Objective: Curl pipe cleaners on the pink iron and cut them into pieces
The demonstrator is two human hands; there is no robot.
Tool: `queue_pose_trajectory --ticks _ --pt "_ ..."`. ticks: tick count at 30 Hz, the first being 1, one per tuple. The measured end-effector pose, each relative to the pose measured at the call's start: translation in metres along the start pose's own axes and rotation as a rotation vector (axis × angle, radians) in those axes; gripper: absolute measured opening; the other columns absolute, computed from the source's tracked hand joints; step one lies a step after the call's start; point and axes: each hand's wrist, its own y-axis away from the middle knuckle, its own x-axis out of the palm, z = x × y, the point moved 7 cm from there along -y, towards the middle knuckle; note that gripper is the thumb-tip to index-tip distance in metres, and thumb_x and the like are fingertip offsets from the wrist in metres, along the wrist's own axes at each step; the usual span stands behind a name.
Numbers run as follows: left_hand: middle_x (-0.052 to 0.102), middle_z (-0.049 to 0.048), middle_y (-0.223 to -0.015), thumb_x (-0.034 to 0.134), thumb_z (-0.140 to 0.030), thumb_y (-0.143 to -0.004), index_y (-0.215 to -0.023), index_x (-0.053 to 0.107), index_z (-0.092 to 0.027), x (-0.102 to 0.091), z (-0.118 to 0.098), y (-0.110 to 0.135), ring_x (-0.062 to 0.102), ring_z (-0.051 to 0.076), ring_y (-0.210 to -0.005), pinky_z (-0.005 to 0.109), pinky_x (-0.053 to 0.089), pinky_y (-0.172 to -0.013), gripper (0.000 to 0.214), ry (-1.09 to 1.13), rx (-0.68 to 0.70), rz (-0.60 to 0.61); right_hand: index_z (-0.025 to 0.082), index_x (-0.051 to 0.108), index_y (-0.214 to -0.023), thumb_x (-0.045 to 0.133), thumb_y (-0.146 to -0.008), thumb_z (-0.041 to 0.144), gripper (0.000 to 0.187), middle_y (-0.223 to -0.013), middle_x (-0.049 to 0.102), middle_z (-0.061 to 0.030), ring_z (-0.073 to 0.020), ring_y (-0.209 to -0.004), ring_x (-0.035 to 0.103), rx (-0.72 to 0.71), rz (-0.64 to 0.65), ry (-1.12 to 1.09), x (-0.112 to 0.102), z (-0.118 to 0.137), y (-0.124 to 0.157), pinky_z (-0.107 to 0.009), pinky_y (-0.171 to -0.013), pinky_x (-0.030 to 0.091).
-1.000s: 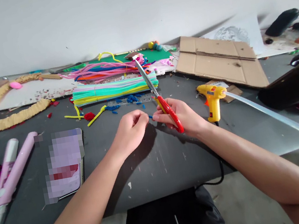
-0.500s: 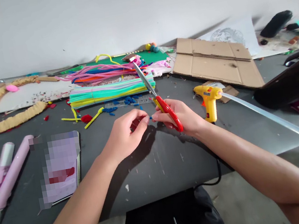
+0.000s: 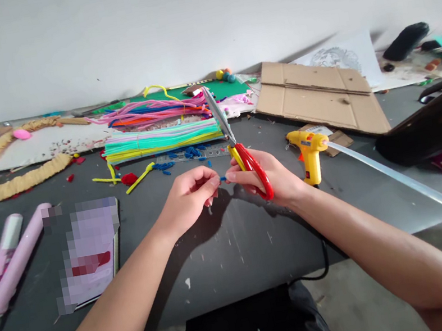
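My left hand (image 3: 192, 196) pinches one end of a short blue pipe cleaner piece (image 3: 223, 179) between thumb and forefinger. At the piece's other end are the thumb and fingertip of my right hand (image 3: 276, 175). That same right hand also keeps hold of scissors (image 3: 221, 117) with red and yellow handles, their blades pointing up and away. Beyond the hands, several short blue pieces (image 3: 193, 152) lie on and around a clear ruler (image 3: 218, 149). Behind them is a bundle of turquoise, lilac and yellow pipe cleaners (image 3: 160, 139).
A yellow hot glue gun (image 3: 310, 155) with a long glue stick stands to the right. Flattened cardboard (image 3: 319, 91) lies behind it. At left are a phone (image 3: 93, 251), a pink hair straightener (image 3: 18, 261) and a curved, tan wrapped form (image 3: 14, 182). A black bag-like object (image 3: 436, 122) is far right.
More of the blue piece shows between my fingertips. The scissors have turned slightly with my right hand, and my left fingers have curled a little. The view has shifted slightly.
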Motion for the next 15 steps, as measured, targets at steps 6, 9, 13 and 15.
queue_pose_trajectory --ticks 6,9,13,15 --pt "0.052 -0.0019 -0.062 0.064 -0.034 -0.085 -0.079 0.060 -0.017 0.002 0.001 -0.001 0.045 0.010 -0.055 0.025 0.035 -0.054 0.019 0.088 -0.011 -0.009 0.020 0.051 -0.096 0.081 -0.069 0.044 0.048 -0.071 0.059 0.0040 -0.0059 -0.045 0.042 0.014 0.002 0.036 0.001 0.000 0.000 -0.022 -0.039 0.031" --pt "0.052 -0.0016 -0.061 0.065 -0.033 -0.084 -0.075 0.060 -0.016 -0.005 0.003 -0.001 0.045 0.009 -0.053 0.024 0.034 -0.052 0.020 0.082 -0.032 -0.041 0.021 0.051 -0.095 0.080 -0.070 0.046 0.047 -0.072 0.059 0.0028 -0.0074 -0.049 0.044 -0.023 -0.023 0.120 -0.003 0.003 -0.001 -0.023 -0.043 0.034" --pt "0.050 -0.0005 -0.059 0.067 -0.029 -0.080 -0.072 0.061 -0.016 -0.035 0.008 0.001 0.044 0.009 -0.050 0.023 0.030 -0.047 0.017 0.150 -0.067 -0.178 0.021 0.051 -0.088 0.082 -0.068 0.046 0.044 -0.068 0.055 0.0032 -0.0103 -0.058 0.045 -0.199 -0.152 0.452 -0.021 0.021 0.006 -0.024 -0.051 0.034" --pt "0.050 0.0001 -0.059 0.068 -0.027 -0.077 -0.072 0.063 -0.015 -0.051 0.011 0.002 0.043 0.009 -0.050 0.023 0.028 -0.045 0.014 0.194 -0.088 -0.226 0.021 0.052 -0.085 0.082 -0.067 0.046 0.043 -0.064 0.050 0.0045 -0.0106 -0.057 0.041 -0.249 -0.186 0.644 -0.029 0.027 0.010 -0.025 -0.051 0.031"
